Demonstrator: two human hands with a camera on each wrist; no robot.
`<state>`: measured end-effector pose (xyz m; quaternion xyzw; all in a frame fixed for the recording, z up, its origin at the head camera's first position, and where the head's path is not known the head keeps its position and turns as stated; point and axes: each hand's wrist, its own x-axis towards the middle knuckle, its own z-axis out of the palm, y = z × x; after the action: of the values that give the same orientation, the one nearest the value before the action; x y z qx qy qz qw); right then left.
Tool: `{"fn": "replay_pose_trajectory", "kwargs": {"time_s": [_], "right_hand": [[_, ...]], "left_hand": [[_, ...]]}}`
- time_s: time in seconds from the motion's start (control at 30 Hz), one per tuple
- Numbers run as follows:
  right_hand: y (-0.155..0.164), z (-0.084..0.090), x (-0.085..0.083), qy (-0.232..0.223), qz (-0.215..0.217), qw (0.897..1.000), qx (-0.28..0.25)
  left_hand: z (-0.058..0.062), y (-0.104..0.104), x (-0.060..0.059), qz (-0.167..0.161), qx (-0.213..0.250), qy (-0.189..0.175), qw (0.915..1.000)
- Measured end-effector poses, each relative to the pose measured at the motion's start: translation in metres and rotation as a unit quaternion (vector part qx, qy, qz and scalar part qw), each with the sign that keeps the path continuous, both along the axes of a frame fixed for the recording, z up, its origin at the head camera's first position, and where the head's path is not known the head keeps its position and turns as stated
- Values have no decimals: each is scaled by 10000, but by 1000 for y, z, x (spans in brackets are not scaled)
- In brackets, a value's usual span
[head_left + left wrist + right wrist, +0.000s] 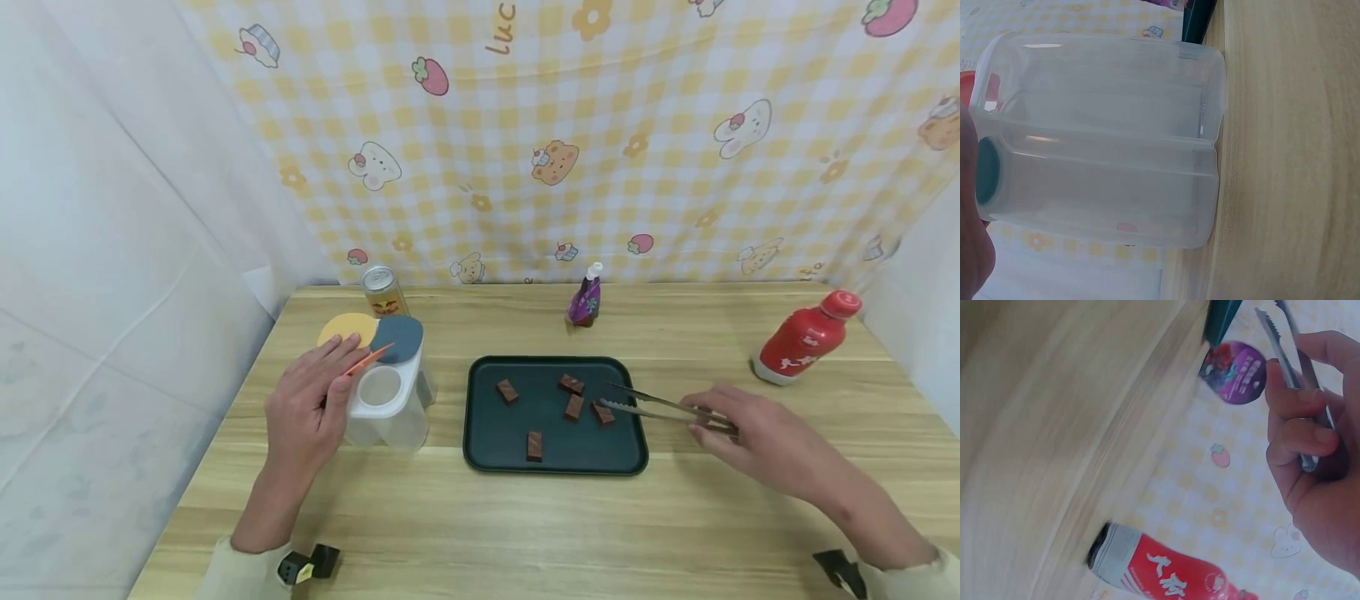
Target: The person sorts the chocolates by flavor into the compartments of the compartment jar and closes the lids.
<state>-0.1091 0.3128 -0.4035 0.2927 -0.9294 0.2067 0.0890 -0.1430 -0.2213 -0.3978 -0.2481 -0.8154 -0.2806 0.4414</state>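
Observation:
A dark green tray (487, 450) in the middle of the table holds several brown chocolate pieces (573, 407). My right hand (757, 433) grips metal tongs (660, 407) whose tips are at the piece near the tray's right edge (603, 413); the right wrist view shows my fingers (1300, 434) curled round the tongs (1297, 359). My left hand (311, 404) rests on the left side of a clear two-part plastic container (390, 408), its fingers by the open yellow and teal lids (378, 335). The container (1110, 137) fills the left wrist view.
A yellow drink can (384, 292) stands behind the container. A small purple bottle (586, 298) stands behind the tray and a red bottle (804, 337) at the far right; both show in the right wrist view (1235, 372) (1166, 575). A patterned cloth hangs behind.

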Motion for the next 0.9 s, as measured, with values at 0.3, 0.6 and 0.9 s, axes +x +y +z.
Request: {"fn": "replay_pose_trajectory", "kwargs": {"time_s": [0.3,0.6,0.9], "right_hand": [[-10,-2,14,193,-104,9995,241],[-12,2,18,-19,-324,9985,437],[-21,12,25,-412,-437,9966,573]], "left_hand": [[0,1,-1,-22,40,31,10000],[0,2,-1,-22,87,15,10000],[0,1,0,8,71,-52,10000]]}}
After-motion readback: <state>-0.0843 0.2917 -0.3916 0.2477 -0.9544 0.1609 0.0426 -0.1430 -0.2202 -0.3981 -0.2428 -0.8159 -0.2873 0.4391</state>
